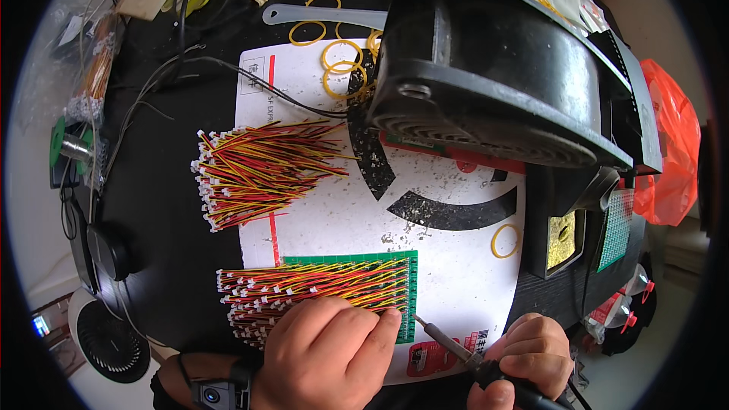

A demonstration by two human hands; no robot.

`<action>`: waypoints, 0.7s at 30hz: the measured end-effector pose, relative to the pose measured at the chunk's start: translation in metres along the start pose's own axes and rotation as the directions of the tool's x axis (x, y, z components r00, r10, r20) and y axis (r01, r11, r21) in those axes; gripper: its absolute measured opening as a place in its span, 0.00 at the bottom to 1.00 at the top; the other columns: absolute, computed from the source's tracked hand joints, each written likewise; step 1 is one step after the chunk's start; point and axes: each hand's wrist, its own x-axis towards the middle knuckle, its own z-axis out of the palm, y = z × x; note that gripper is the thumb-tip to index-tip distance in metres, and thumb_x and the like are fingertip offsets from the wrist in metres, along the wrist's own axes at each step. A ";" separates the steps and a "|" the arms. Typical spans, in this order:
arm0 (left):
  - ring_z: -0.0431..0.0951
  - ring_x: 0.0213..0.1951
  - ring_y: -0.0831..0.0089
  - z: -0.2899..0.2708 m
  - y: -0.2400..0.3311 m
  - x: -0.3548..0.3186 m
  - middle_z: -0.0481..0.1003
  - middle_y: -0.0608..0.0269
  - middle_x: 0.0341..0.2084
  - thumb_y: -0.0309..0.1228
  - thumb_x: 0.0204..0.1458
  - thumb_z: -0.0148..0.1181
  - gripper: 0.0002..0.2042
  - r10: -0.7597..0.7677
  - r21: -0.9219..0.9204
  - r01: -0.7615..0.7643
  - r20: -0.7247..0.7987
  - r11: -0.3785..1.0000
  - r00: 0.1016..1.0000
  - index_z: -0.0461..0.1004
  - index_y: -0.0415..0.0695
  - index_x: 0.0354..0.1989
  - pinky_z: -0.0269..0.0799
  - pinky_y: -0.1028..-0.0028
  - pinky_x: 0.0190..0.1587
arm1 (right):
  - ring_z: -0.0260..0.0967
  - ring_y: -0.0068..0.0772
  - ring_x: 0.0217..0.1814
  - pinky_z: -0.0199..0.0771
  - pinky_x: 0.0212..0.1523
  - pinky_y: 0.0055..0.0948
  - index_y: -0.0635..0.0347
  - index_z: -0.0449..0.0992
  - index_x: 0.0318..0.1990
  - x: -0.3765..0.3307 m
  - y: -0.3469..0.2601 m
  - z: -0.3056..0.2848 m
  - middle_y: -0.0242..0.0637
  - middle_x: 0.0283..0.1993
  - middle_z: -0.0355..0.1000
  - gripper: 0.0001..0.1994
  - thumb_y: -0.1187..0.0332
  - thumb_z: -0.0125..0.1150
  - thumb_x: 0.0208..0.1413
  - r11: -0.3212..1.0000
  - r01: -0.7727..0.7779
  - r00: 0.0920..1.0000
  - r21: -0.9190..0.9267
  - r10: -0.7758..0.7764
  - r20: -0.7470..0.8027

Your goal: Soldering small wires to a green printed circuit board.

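Observation:
A green circuit board panel [412,288] lies near me, with rows of red, yellow and black wires [326,281] across it, their white connectors at the left. My left hand [326,349] is closed over the near part of these wires, fingertips down near the panel's right edge; it hides what lies beneath. My right hand [535,357] grips a soldering iron [448,342] by its dark handle. The iron's tip points left and is at the panel's right edge; whether it touches is too small to tell. Farther off lies a loose bundle of similar wires [266,171].
A big black fan [493,68] stands at the back right. Beside it sits a holder with a yellow sponge [562,241]. Yellow rubber bands [345,80] lie on the white printed sheet [456,258]. A solder spool [72,146] is at left, and a red plastic bag [668,144] at right.

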 end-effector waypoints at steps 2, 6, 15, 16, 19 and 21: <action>0.71 0.26 0.62 -0.001 0.001 0.000 0.69 0.58 0.24 0.16 0.43 0.63 0.07 0.003 0.005 -0.003 0.000 1.000 1.000 0.78 0.32 0.33 0.69 0.67 0.30 | 0.60 0.29 0.17 0.60 0.18 0.29 0.71 0.71 0.35 0.001 -0.002 0.001 0.38 0.21 0.65 0.10 0.73 0.63 0.50 1.000 0.006 1.000 -0.005 -0.006 0.002; 0.72 0.27 0.61 -0.003 0.001 -0.002 0.70 0.57 0.25 0.16 0.43 0.63 0.08 -0.008 0.012 0.008 -0.013 1.000 1.000 0.78 0.33 0.33 0.70 0.67 0.31 | 0.59 0.29 0.17 0.59 0.18 0.29 0.71 0.70 0.35 0.003 -0.003 0.001 0.39 0.21 0.65 0.10 0.73 0.62 0.50 1.000 0.012 1.000 -0.004 -0.012 0.018; 0.76 0.30 0.61 -0.035 -0.013 0.005 0.76 0.55 0.28 0.16 0.40 0.65 0.08 -0.004 -0.051 -0.006 -0.180 0.999 0.984 0.80 0.35 0.32 0.73 0.68 0.33 | 0.68 0.28 0.20 0.67 0.21 0.26 0.57 0.74 0.35 -0.017 -0.001 -0.017 0.30 0.24 0.70 0.17 0.58 0.77 0.48 0.989 -0.130 0.983 -0.071 0.138 0.124; 0.75 0.26 0.62 -0.044 -0.018 0.006 0.76 0.56 0.26 0.15 0.36 0.67 0.08 -0.160 -0.035 0.156 -0.204 0.987 0.966 0.81 0.36 0.28 0.71 0.69 0.28 | 0.62 0.29 0.18 0.62 0.20 0.28 0.63 0.72 0.35 -0.007 -0.003 -0.005 0.35 0.22 0.67 0.13 0.66 0.69 0.50 0.997 -0.049 0.998 -0.051 0.051 0.040; 0.77 0.28 0.61 -0.065 -0.045 0.006 0.77 0.55 0.27 0.17 0.38 0.69 0.09 -0.290 0.273 0.369 -0.290 0.889 0.912 0.79 0.37 0.30 0.71 0.70 0.30 | 0.56 0.29 0.16 0.55 0.18 0.29 0.70 0.69 0.36 0.000 -0.007 0.002 0.40 0.21 0.63 0.08 0.74 0.60 0.53 0.999 0.030 0.998 -0.036 -0.032 -0.053; 0.76 0.28 0.62 -0.071 -0.055 0.002 0.76 0.55 0.26 0.17 0.39 0.69 0.08 -0.373 0.352 0.458 -0.284 0.816 0.883 0.78 0.36 0.29 0.71 0.70 0.30 | 0.56 0.29 0.16 0.55 0.18 0.29 0.70 0.69 0.36 -0.010 -0.006 0.005 0.40 0.21 0.63 0.08 0.74 0.59 0.54 0.999 0.031 0.998 -0.021 -0.033 -0.062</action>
